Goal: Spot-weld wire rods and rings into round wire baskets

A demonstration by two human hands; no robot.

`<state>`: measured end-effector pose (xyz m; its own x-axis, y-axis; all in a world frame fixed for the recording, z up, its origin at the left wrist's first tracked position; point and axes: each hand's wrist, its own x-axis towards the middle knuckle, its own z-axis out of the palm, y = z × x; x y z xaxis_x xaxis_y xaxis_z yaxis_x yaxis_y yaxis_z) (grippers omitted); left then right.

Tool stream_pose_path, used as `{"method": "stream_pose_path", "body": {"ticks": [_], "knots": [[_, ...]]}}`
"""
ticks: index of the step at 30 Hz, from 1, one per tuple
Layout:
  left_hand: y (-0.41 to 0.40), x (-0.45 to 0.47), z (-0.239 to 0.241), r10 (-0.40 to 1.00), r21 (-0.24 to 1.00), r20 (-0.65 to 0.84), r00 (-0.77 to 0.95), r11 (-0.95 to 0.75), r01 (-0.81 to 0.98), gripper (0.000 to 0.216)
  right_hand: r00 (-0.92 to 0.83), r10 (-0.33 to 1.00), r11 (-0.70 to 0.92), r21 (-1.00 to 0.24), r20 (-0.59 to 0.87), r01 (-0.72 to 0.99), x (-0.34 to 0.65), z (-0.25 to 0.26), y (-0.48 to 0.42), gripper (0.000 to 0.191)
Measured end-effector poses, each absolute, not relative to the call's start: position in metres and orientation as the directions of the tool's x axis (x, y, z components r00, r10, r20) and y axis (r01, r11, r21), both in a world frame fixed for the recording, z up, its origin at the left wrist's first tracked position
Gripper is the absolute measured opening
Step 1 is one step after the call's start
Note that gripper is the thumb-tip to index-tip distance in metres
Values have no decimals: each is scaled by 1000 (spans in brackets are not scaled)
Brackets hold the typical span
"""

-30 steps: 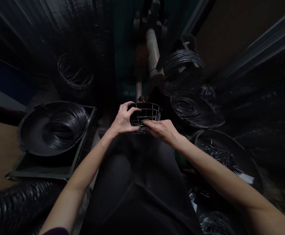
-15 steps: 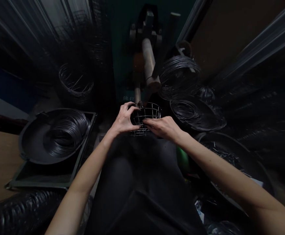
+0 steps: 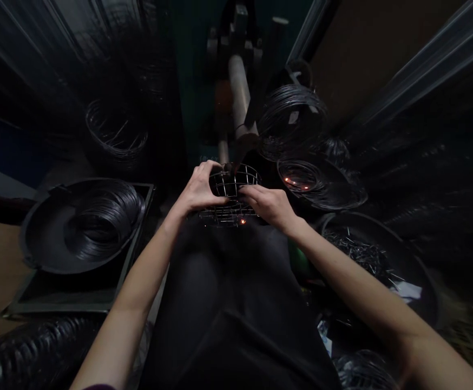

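Wire basket (image 3: 233, 209) at frame centre is held by left hand (image 3: 198, 189) in a wide C; right hand (image 3: 272, 207) is bunched against it, exact wire hidden. Judged light, stiff, slick; best gripped by rim, clear of glowing spark (image 3: 243, 221).

The wire basket (image 3: 228, 212) lies between the left hand (image 3: 199, 189) and the right hand (image 3: 269, 205), with the machine (image 3: 240, 86) on its far side, a wire coil (image 3: 112, 216) in a pan (image 3: 47, 252) at left, and wire pieces (image 3: 360, 253) in a basin (image 3: 421, 271) at right.
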<state>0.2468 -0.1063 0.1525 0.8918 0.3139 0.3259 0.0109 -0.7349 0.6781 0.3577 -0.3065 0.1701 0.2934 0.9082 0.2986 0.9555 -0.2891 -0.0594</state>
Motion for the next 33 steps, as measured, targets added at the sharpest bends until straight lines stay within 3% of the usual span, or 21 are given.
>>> {"method": "stream_pose_path", "body": {"ticks": [5,13,23,26,28,30,31,33], "knots": [[-94,258,156,345,710,308,887,-704,28,72,383,824,-359,-138,417,923,365,163,-295,15],[-79,275,153,326,743,346,879,-667,-45,79,452,770,-369,-263,451,891,380,158,-280,10],[-59,301,148,279,788,368,887,-600,-138,85,523,771,-449,-274,363,851,387,173,-262,23],[-57,295,144,275,795,368,888,-588,-148,92,524,749,-400,-354,406,845,385,173,-300,34],[-53,279,134,321,819,363,875,-558,-135,103,621,679,-454,-440,392,775,388,162,-353,43],[-51,255,114,444,873,341,829,-476,-104,108,830,498,-685,-474,250,553,397,142,-420,49],[-52,242,101,532,907,319,784,-413,-89,107,926,351,-820,-431,139,376,404,130,-453,49],[-58,220,70,697,961,239,676,-268,-64,101,971,232,-923,-327,-49,204,417,103,-507,43]]}}
